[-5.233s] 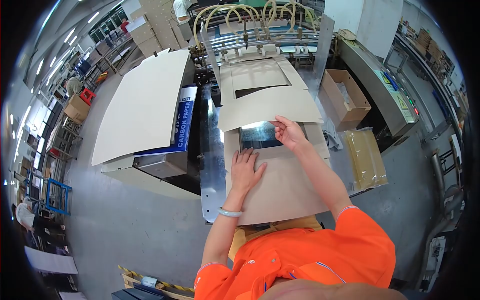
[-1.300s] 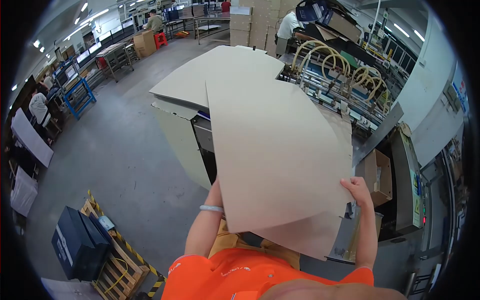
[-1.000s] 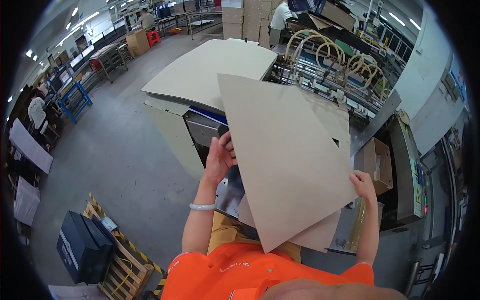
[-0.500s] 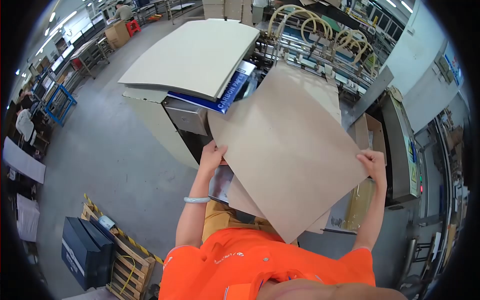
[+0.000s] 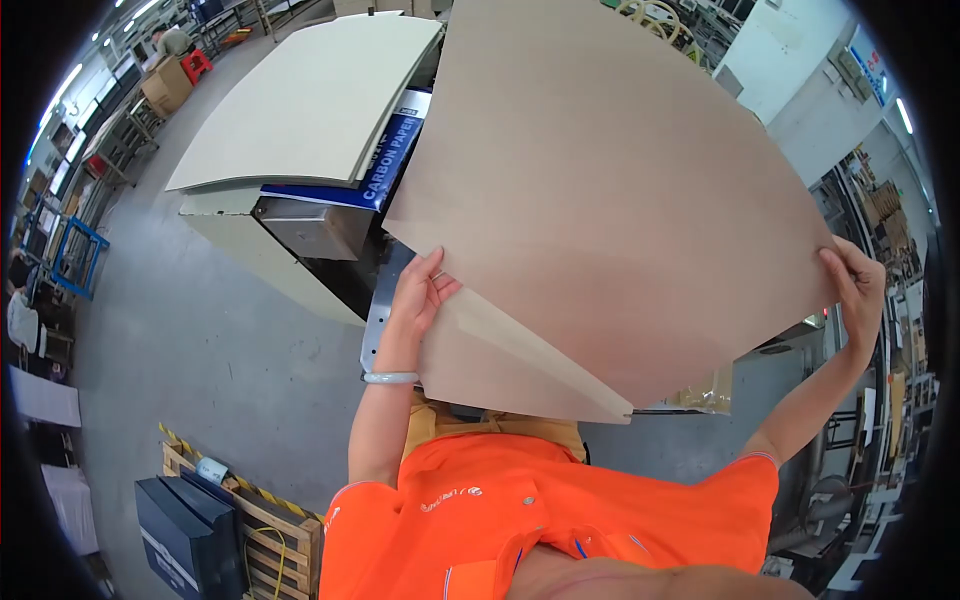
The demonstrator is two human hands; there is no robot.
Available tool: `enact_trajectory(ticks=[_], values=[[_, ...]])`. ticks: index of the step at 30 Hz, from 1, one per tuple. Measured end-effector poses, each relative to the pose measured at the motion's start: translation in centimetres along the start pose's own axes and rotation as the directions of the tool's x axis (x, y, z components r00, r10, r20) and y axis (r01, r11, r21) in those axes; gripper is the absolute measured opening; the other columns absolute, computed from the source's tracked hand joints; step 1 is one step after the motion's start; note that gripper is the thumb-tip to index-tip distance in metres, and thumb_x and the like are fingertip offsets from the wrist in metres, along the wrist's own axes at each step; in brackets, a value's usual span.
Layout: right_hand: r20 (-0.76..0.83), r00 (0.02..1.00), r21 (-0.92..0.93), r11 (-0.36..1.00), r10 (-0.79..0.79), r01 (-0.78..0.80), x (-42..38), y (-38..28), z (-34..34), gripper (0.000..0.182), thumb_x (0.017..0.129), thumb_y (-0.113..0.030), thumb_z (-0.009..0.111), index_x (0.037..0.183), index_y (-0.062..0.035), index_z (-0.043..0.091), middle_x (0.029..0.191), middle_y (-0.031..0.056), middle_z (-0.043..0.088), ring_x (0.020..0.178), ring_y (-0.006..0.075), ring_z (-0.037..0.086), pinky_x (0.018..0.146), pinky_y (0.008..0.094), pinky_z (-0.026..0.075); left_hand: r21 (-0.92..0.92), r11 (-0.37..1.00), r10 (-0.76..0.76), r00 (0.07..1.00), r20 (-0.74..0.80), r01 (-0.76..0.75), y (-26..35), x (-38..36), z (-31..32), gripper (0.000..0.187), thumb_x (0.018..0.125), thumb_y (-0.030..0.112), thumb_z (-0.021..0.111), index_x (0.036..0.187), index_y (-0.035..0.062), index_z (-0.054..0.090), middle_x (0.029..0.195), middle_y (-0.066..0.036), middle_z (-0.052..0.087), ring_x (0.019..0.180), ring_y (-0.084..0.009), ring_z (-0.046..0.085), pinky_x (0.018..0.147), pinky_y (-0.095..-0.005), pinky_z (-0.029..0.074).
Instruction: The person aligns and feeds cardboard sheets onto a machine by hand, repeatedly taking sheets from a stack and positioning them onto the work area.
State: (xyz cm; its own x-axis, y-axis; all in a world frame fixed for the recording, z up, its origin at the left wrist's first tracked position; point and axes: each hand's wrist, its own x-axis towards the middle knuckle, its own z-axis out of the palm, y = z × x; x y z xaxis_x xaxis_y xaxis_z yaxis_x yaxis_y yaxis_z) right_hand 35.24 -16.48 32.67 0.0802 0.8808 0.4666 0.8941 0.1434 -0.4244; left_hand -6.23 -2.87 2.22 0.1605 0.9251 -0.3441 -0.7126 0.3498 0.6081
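A large brown sheet (image 5: 620, 180) is raised in front of me and fills the middle of the view. My right hand (image 5: 853, 280) pinches its right edge. My left hand (image 5: 425, 288) is at its lower left edge, palm partly up, with the thumb by the edge and the other fingers curled. Beneath it, another brown sheet (image 5: 490, 370) lies near my waist, its long edge slanting to the right. To the left, a stack of pale boards (image 5: 310, 100) rests on a blue carbon paper box (image 5: 392, 165).
The machine's hoses (image 5: 655, 18) show behind the sheet. A wooden pallet (image 5: 290, 550) and dark blue boxes (image 5: 190, 540) stand on the floor at lower left. A seated person (image 5: 172, 42) is far off at upper left, near a red stool (image 5: 196, 66).
The brown sheet has come up and closer, hiding most of the machine. My right hand has moved right and up with its edge, and my left hand slightly up. The lower sheet shows more.
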Motion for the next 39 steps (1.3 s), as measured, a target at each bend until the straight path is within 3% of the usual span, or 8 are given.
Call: enact_trajectory(ticks=[8,12,21,25,27,29,32,39], values=[[0.032,0.996,-0.228,0.971,0.084,-0.075,2.4,2.9,1.6,0.016,0.08,-0.011,0.063,0.077,0.0038,0.06,0.06,-0.0006,0.051,0.054,0.0091,0.038,0.052,0.0214,0.033,0.144,0.989,0.022,1.0,0.021,-0.025,-1.6,1.7,0.1,0.021,0.088,0.01,0.057,0.103,-0.0036,0.05,0.081,-0.013,0.062,0.063,-0.0159,0.063,0.056,-0.0212,0.054],[0.086,0.995,-0.425,0.902,-0.042,0.075,4.9,6.5,5.1,0.016,0.073,-0.017,0.064,0.077,-0.0014,0.064,0.063,0.0092,0.058,0.053,0.0255,0.048,0.055,0.032,0.041,0.206,0.978,0.037,0.999,-0.015,-0.033,-1.8,1.7,0.8,0.021,0.089,0.009,0.055,0.104,-0.0045,0.049,0.082,-0.013,0.062,0.065,-0.0168,0.064,0.057,-0.0224,0.055],[0.099,0.994,-0.683,0.725,-0.036,0.094,10.7,8.8,11.7,0.019,0.072,-0.017,0.065,0.084,-0.0018,0.064,0.077,0.0082,0.065,0.07,0.0276,0.059,0.065,0.0342,0.046,0.316,0.948,0.082,0.992,-0.1,-0.046,-2.9,0.9,3.6,0.021,0.09,0.006,0.051,0.107,-0.0064,0.046,0.084,-0.015,0.061,0.068,-0.0186,0.065,0.06,-0.0246,0.057],[-0.184,0.777,-0.685,0.646,-0.602,0.338,11.2,7.8,14.0,0.022,0.073,-0.013,0.064,0.093,-0.0047,0.064,0.088,0.0046,0.066,0.077,0.0254,0.061,0.07,0.0317,0.046,0.19,0.98,0.097,0.982,-0.162,-0.066,-4.1,2.4,4.3,0.023,0.091,0.005,0.047,0.11,-0.007,0.042,0.092,-0.017,0.059,0.074,-0.0216,0.065,0.065,-0.0274,0.057],[-0.187,0.855,-0.456,0.813,-0.484,0.361,8.8,5.6,15.4,0.022,0.073,-0.008,0.063,0.094,-0.005,0.064,0.089,0.0045,0.066,0.073,0.0217,0.06,0.067,0.0288,0.046,0.122,0.99,0.099,0.977,-0.191,-0.077,-4.7,3.1,4.8,0.024,0.092,0.004,0.046,0.112,-0.0073,0.04,0.095,-0.018,0.057,0.078,-0.0231,0.065,0.068,-0.0289,0.057],[0.109,0.987,-0.154,0.979,-0.115,0.131,5.7,3.7,16.8,0.016,0.074,-0.009,0.064,0.089,-0.0033,0.066,0.076,0.0046,0.065,0.061,0.0175,0.055,0.059,0.0265,0.045,0.056,0.995,0.098,0.97,-0.221,-0.088,-5.1,3.5,5.3,0.025,0.092,0.004,0.044,0.113,-0.0077,0.038,0.099,-0.019,0.056,0.081,-0.0245,0.065,0.07,-0.0303,0.058],[0.527,0.85,0.361,0.909,-0.016,-0.207,0.7,2.7,20.7,0.021,0.082,-0.018,0.06,0.089,-0.0002,0.067,0.072,0.0051,0.066,0.063,0.0116,0.059,0.057,0.0224,0.045,0.015,0.997,0.083,0.97,-0.228,-0.082,-5.5,3.8,5.9,0.025,0.093,0.004,0.043,0.114,-0.0078,0.037,0.102,-0.02,0.055,0.084,-0.0259,0.064,0.072,-0.0317,0.058],[0.891,0.428,0.339,0.409,0.149,-0.848,-6.7,1.7,27.3,0.041,0.09,-0.027,0.055,0.118,0.0024,0.052,0.097,0.0105,0.066,0.061,0.0128,0.059,0.051,0.0221,0.047,-0.027,0.998,0.049,0.977,-0.208,-0.056,-6.5,3.4,6.5,0.026,0.093,0.003,0.042,0.115,-0.0076,0.034,0.105,-0.021,0.053,0.087,-0.0282,0.063,0.078,-0.0345,0.056]])
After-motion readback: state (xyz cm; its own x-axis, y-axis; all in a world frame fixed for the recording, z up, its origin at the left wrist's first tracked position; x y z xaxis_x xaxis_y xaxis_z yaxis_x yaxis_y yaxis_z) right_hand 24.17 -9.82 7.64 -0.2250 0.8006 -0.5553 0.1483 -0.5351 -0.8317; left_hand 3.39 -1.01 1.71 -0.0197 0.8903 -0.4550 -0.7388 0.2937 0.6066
